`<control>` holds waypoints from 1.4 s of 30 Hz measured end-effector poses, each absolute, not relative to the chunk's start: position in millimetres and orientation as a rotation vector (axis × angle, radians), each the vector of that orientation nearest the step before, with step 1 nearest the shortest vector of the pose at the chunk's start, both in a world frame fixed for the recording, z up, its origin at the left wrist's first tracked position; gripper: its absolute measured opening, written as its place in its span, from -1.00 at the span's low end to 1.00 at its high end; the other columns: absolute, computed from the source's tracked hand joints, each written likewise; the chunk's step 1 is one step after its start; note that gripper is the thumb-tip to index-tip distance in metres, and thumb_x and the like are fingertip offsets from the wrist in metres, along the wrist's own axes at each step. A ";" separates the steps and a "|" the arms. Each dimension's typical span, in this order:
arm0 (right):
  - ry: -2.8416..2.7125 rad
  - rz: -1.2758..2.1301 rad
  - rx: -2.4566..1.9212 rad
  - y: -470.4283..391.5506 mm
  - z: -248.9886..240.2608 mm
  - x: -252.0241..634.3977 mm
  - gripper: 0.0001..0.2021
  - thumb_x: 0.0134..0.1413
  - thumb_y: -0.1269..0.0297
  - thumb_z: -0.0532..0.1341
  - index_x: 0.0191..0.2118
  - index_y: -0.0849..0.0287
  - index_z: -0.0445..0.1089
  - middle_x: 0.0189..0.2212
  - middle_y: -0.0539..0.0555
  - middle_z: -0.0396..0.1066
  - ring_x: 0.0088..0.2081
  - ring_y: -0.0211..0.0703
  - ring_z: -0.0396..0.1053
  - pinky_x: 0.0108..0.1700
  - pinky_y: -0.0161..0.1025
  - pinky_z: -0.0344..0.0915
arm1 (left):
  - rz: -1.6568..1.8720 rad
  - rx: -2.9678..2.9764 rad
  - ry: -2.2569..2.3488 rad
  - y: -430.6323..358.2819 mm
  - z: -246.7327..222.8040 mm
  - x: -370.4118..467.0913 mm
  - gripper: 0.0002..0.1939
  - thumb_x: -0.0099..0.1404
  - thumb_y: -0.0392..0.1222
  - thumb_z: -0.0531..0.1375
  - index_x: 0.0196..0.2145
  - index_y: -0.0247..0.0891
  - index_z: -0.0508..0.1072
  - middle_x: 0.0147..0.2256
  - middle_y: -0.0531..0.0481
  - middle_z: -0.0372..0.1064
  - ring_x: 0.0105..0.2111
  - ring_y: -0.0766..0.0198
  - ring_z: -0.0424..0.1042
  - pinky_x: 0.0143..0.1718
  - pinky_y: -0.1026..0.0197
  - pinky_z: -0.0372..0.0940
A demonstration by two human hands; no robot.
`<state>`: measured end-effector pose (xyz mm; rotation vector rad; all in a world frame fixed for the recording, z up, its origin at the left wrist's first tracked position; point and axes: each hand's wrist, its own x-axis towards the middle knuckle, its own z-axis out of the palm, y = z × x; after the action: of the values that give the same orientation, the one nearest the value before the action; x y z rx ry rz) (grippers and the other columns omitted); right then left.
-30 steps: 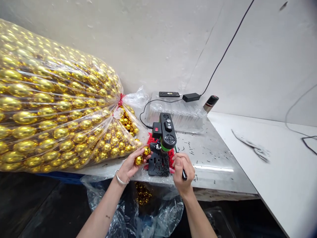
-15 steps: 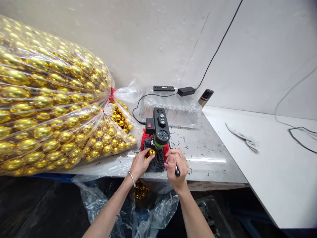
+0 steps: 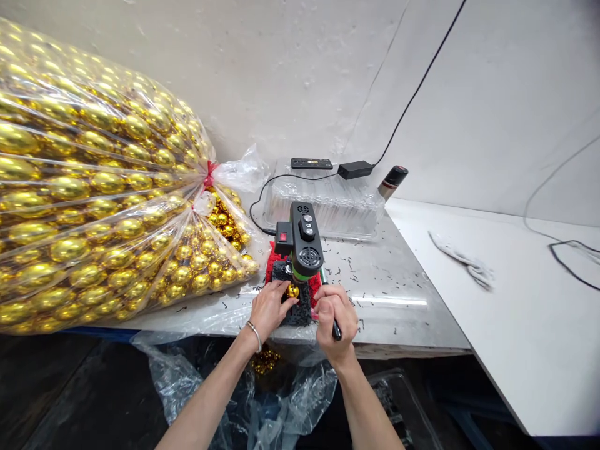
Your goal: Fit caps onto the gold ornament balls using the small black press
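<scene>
While the left hand (image 3: 270,307) pinches a gold ball (image 3: 293,292) below the black machine (image 3: 306,242), the right hand (image 3: 336,319), to its right, grips a black handle (image 3: 336,331), fingers closed.

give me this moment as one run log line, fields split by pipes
left hand: fingers on gold ball | right hand: gripping black handle | black machine: above ball

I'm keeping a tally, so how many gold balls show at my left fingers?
1: the gold ball at the fingers of your left hand, by the lower end of the black machine's head. That hand may hide others.
</scene>
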<state>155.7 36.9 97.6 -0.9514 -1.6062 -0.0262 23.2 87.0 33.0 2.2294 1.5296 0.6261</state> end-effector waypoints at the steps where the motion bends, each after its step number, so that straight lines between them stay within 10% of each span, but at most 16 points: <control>1: -1.607 -0.025 -0.945 36.7 95.5 156.1 -0.77 0.12 0.59 0.00 -0.47 0.15 0.19 -0.54 -0.02 0.23 -0.38 -0.25 0.30 -0.37 -0.28 0.25 | 0.615 2.233 1.541 87.3 33.8 23.7 -0.64 0.25 -0.09 0.19 -0.04 -0.31 0.44 -0.13 -0.19 0.44 -0.14 0.06 0.43 -0.15 0.11 0.33; 18: -1.632 -0.155 -0.906 47.2 33.1 158.4 -0.75 0.25 0.38 -0.10 -0.44 0.14 0.18 -0.45 -0.01 0.24 -0.39 -0.26 0.33 -0.13 -0.10 0.33 | 0.556 2.142 1.505 85.2 42.6 21.2 -0.65 0.24 -0.13 0.21 -0.03 -0.27 0.44 -0.12 -0.10 0.44 -0.16 0.12 0.44 -0.19 0.18 0.32; 27: -1.466 -0.049 -0.963 42.6 86.5 151.7 -0.73 0.18 0.48 -0.03 -0.53 0.14 0.18 -0.57 -0.03 0.20 -0.44 -0.24 0.29 -0.41 -0.26 0.21 | 0.731 2.050 1.472 85.5 37.7 20.8 -0.65 0.20 -0.12 0.22 -0.05 -0.24 0.45 -0.12 -0.14 0.45 -0.17 0.11 0.45 -0.17 0.15 0.32; 42: -1.587 -0.011 -0.985 36.9 111.9 152.6 -0.74 0.15 0.56 -0.01 -0.50 0.15 0.18 -0.55 -0.01 0.21 -0.41 -0.25 0.27 -0.38 -0.26 0.19 | 0.421 0.131 1.131 -33.1 -36.4 -19.1 -0.60 0.10 0.09 0.29 -0.35 -0.37 0.46 -0.48 -0.02 0.40 -0.54 0.37 0.38 -0.47 0.30 0.33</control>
<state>152.6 36.9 111.9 -0.9849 -1.5872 -0.0114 -19.1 -33.1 -36.4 0.1307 1.1310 0.4211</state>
